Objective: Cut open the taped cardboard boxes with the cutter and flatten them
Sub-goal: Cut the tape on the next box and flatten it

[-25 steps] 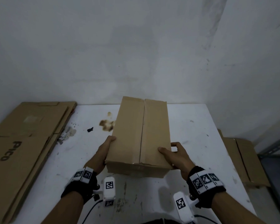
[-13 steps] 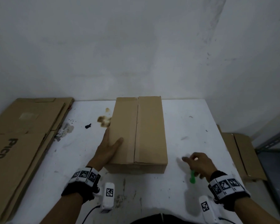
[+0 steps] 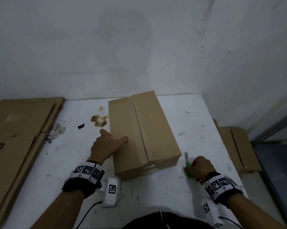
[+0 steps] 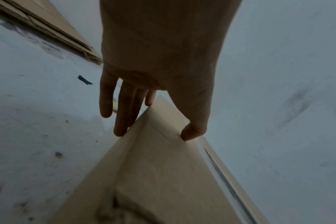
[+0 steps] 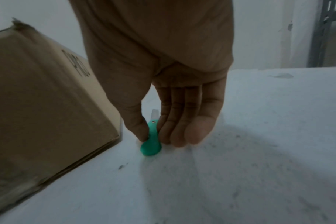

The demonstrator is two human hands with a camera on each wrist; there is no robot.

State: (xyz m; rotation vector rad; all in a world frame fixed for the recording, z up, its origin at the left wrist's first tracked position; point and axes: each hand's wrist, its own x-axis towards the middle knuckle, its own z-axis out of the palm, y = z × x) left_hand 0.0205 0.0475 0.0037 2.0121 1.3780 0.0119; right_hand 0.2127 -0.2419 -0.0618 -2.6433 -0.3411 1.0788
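White, stained table [image 3: 156,195] against a bare wall. Right hand [image 3: 200,167]: thumb and fingers [image 5: 164,121] pinched the green cutter [image 3: 187,169], blade exposed, just right of the cardboard box [image 3: 139,129], apparently readying a cut. Left hand [image 3: 106,146]: fingers straight along the box's side, thumb on its taped top, apparently steadying it.

Bare table [image 3: 189,116] right of box [image 3: 149,129]; flattened cardboard [image 3: 20,129] crowds left.
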